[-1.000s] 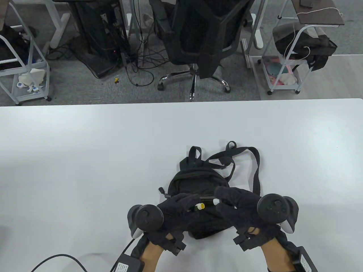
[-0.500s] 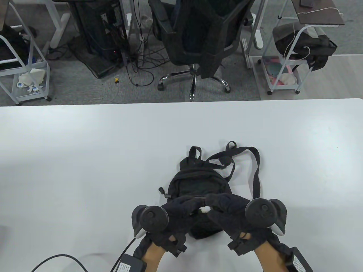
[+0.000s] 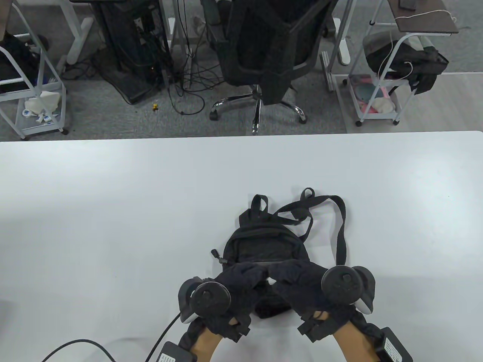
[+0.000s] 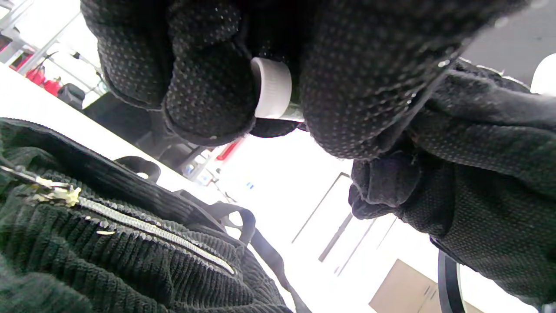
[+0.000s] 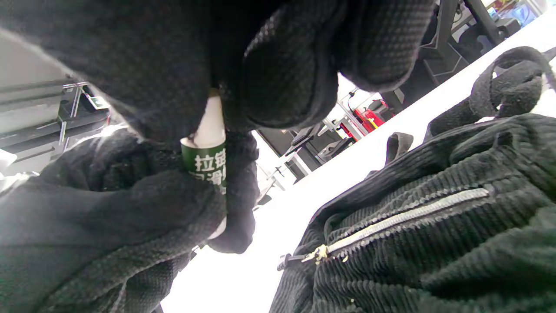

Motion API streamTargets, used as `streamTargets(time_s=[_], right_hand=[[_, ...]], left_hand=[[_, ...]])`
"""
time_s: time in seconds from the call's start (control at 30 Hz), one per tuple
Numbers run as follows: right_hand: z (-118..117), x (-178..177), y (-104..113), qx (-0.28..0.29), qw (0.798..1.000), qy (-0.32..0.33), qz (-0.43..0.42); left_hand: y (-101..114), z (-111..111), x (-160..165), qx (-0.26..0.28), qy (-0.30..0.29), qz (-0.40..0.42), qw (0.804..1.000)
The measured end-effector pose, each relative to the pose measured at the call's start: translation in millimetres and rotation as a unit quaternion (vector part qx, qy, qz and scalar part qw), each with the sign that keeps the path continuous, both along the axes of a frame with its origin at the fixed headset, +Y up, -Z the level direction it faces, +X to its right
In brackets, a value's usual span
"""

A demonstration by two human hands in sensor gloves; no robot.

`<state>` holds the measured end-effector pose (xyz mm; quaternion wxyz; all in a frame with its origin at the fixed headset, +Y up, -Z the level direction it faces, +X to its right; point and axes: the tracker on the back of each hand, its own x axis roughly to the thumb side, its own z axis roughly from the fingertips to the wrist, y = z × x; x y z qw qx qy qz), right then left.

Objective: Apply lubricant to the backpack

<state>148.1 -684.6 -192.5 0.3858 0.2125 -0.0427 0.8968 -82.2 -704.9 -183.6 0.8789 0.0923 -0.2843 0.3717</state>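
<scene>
A small black corduroy backpack (image 3: 264, 245) lies on the white table (image 3: 113, 207), straps toward the far side. Both gloved hands meet over its near half. My left hand (image 3: 256, 274) grips a green lubricant tube (image 5: 206, 167) with Chinese lettering. My right hand (image 3: 278, 274) pinches the white cap (image 3: 270, 280) at the tube's tip; the cap also shows in the left wrist view (image 4: 271, 89) and the right wrist view (image 5: 211, 124). The backpack's silver zipper (image 5: 404, 217) lies just below the hands, and also shows in the left wrist view (image 4: 143, 226). The tube's tip is hidden.
A black cable (image 3: 75, 345) runs along the table's near left edge. The backpack's long strap (image 3: 340, 230) loops out to the right. A black office chair (image 3: 264, 49) and wire carts stand on the floor beyond the far edge.
The tube's yellow tip was bare, with the cap held apart in my right hand. The hands came together, the cap now covers the tip, and both hands drew slightly nearer.
</scene>
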Motion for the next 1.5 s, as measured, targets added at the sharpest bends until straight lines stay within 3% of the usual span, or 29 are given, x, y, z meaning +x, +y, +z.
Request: streamTargets(time_s=[0.17, 0.33, 0.57, 0.7, 0.83, 0.97, 1.07, 1.13, 1.3, 1.5], right_hand=[[0, -4, -3, 0.007, 1.0, -0.002, 0.016], [-3, -3, -10, 0.001, 0.999, -0.017, 0.031], [-13, 25, -4, -0.015, 0.998, -0.044, -0.037], [-20, 38, -7, -0.039, 0.996, -0.036, -0.075], [-25, 45, -12, -0.061, 0.993, -0.031, -0.1], [-28, 49, -15, -0.073, 0.991, -0.028, -0.109], [-29, 50, -16, -0.081, 0.989, -0.022, -0.122], [-30, 50, -16, -0.081, 0.989, -0.021, -0.121], [-30, 50, -15, -0.082, 0.989, -0.022, -0.118], [-30, 49, -15, -0.078, 0.99, -0.02, -0.112]], left_hand=[[-5, -3, -2, -0.005, 0.009, 0.003, 1.0], [-4, -4, -2, -0.018, 0.065, -0.065, 0.996], [1, -19, -48, -0.037, 0.166, -0.023, 0.985], [0, -27, -85, -0.035, 0.245, -0.044, 0.968], [-11, -37, -120, -0.073, 0.315, -0.081, 0.943], [-27, -45, -150, -0.137, 0.386, -0.118, 0.905], [-36, -49, -163, -0.203, 0.41, -0.117, 0.882], [-41, -51, -168, -0.217, 0.423, -0.123, 0.871], [-49, -53, -177, -0.233, 0.446, -0.125, 0.855], [-49, -53, -181, -0.233, 0.451, -0.13, 0.852]])
